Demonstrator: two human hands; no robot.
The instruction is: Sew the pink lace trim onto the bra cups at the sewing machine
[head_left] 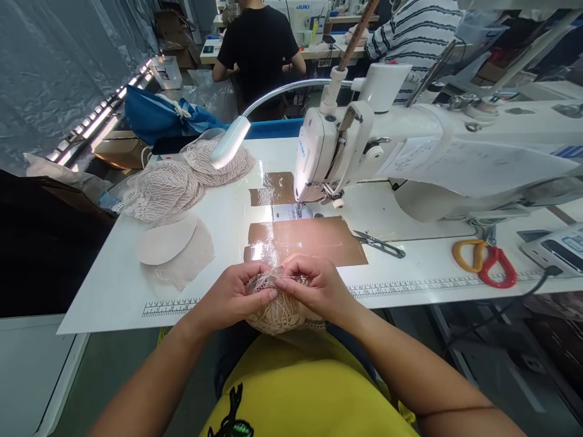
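A beige lace piece [277,312], rounded like a bra cup, is bunched at the table's front edge, above my lap. My left hand [243,291] pinches its upper edge, thumb against the fingers. Close beside it, my right hand [314,285] grips the same edge, the two hands' fingertips nearly meeting. The exact bit between the fingertips is too small to make out. Just beyond the hands, the sewing machine [319,158] stands over brown tape [310,237] on the tabletop. Metal thread snips [380,244] lie to the right of the tape.
Stacked lace pieces [164,188] and pale fabric cutouts [168,243] lie on the left. Orange-and-red-handled scissors [496,267] rest near the right edge. A bendable lamp [231,142] arches over the table [113,291]. Two people sit beyond, one in a black shirt [259,54].
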